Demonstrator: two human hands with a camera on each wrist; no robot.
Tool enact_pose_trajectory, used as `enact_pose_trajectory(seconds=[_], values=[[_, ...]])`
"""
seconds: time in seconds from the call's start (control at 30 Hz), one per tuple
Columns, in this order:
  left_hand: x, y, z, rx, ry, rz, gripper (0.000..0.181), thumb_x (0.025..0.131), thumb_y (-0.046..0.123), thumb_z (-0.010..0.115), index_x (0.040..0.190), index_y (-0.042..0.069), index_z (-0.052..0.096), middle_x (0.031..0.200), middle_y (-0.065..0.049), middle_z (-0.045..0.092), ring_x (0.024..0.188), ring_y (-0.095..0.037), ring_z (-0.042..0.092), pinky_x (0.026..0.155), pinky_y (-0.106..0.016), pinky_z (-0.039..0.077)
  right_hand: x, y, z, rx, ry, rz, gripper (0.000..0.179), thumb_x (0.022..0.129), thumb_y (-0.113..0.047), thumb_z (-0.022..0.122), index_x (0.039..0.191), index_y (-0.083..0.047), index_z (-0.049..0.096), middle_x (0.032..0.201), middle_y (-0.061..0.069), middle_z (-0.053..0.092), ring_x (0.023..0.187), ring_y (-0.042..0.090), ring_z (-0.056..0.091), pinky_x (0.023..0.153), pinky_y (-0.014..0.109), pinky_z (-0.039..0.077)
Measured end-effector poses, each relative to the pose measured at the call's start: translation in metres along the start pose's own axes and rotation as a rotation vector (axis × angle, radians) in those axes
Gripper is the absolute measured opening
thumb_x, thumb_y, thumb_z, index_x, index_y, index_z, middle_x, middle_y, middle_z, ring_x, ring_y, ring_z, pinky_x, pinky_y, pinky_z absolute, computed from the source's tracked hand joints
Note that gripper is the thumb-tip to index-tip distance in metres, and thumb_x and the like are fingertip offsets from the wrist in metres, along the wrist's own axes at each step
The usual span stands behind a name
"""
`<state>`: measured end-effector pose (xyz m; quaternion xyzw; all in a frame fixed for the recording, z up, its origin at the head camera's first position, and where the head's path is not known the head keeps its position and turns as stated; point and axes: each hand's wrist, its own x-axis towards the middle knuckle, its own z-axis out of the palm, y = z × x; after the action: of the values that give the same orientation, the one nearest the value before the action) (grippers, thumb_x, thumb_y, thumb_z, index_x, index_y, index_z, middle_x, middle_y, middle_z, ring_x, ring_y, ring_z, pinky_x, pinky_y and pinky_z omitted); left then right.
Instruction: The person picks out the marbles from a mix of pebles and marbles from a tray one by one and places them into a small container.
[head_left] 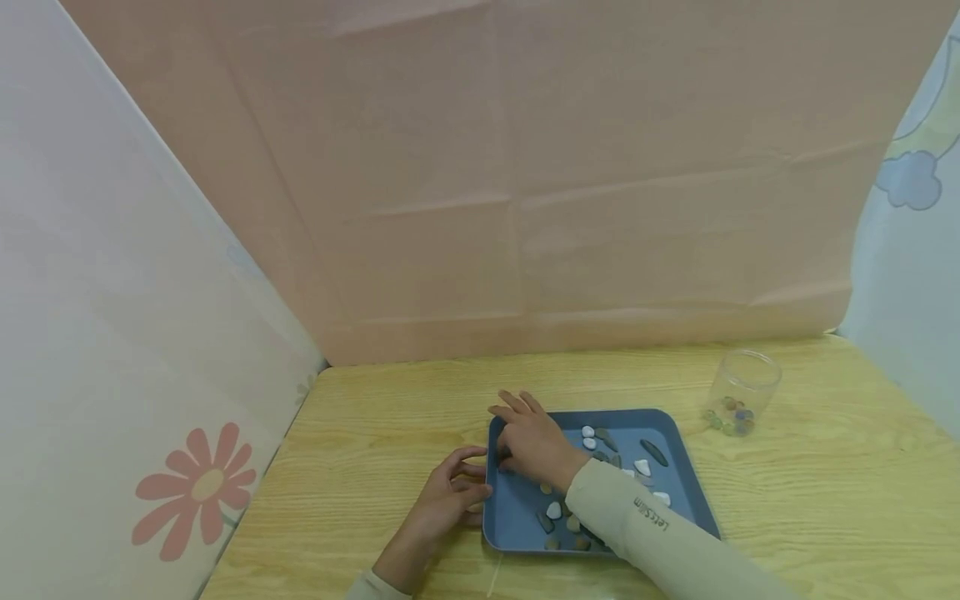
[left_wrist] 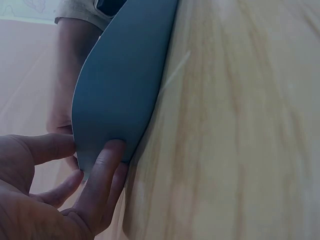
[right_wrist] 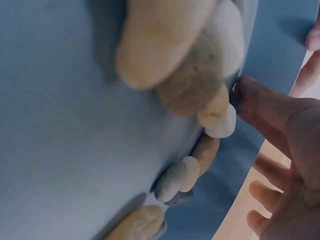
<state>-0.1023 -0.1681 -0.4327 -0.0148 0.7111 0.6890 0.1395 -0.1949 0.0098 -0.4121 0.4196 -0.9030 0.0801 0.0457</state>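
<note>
A blue-grey tray (head_left: 678, 467) of white, tan and dark pebbles (head_left: 553, 510) lies on the table. My left hand (head_left: 444, 498) is at its left side; in the left wrist view, extended fingers (left_wrist: 102, 170) touch the tray's outer wall (left_wrist: 120, 75). Over the tray's upper left part is my right hand (head_left: 532, 442), thumb and forefinger bent down inside. The right wrist view shows its fingertips (right_wrist: 250, 90) at a small dark piece (right_wrist: 236, 102) with an orange glint, apparently pinched; its kind is unclear. The other right fingers spread beyond the rim. My right forearm hides part of the tray.
A clear jar (head_left: 742, 387) with several coloured glass marbles (head_left: 729, 417) stands right of the tray, towards the back. The wood-grain table (head_left: 375, 433) meets a peach backdrop (head_left: 420, 250) behind and patterned panels (head_left: 150, 292) at the sides.
</note>
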Motion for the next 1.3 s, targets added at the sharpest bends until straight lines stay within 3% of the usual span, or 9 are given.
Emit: enact_pose_trajectory(seconds=[0.4,0.6,0.97,1.3], values=[[-0.001,-0.001,0.0,-0.001,0.011,-0.009,0.061,0.092,0.005,0.067,0.147,0.008,0.041,0.13,-0.023,0.051,0.1,-0.023,0.066,0.077,-0.043,0.063,-0.01,0.012,-0.019,0.066,0.045,0.041,0.016,0.078,-0.035,0.084,0.091,-0.025,0.081,0.148,0.007,0.054,0.149,0.034,0.031,0.123,0.056,0.023],[-0.002,0.0,0.0,0.003,0.032,-0.019,0.06,0.092,0.004,0.067,0.146,0.007,0.042,0.129,-0.024,0.052,0.099,-0.023,0.066,0.076,-0.042,0.063,-0.02,0.024,-0.033,0.113,0.079,0.069,0.016,0.079,-0.034,0.082,0.093,-0.025,0.08,0.149,0.007,0.052,0.15,0.036,0.029,0.122,0.062,0.02],[-0.001,-0.002,0.0,0.013,0.061,-0.037,0.061,0.091,0.004,0.068,0.146,0.008,0.043,0.13,-0.023,0.054,0.098,-0.021,0.066,0.075,-0.042,0.063,-0.04,0.051,-0.052,0.084,0.156,0.129,0.019,0.078,-0.035,0.084,0.095,-0.027,0.08,0.15,0.005,0.052,0.15,0.037,0.029,0.119,0.07,0.012],[-0.001,0.001,0.002,0.026,0.054,-0.037,0.061,0.091,0.004,0.067,0.147,0.008,0.042,0.13,-0.023,0.052,0.098,-0.021,0.066,0.075,-0.041,0.063,-0.056,0.074,-0.068,0.078,0.191,0.178,0.016,0.077,-0.03,0.084,0.093,-0.025,0.08,0.147,0.01,0.054,0.148,0.04,0.031,0.118,0.071,0.013]])
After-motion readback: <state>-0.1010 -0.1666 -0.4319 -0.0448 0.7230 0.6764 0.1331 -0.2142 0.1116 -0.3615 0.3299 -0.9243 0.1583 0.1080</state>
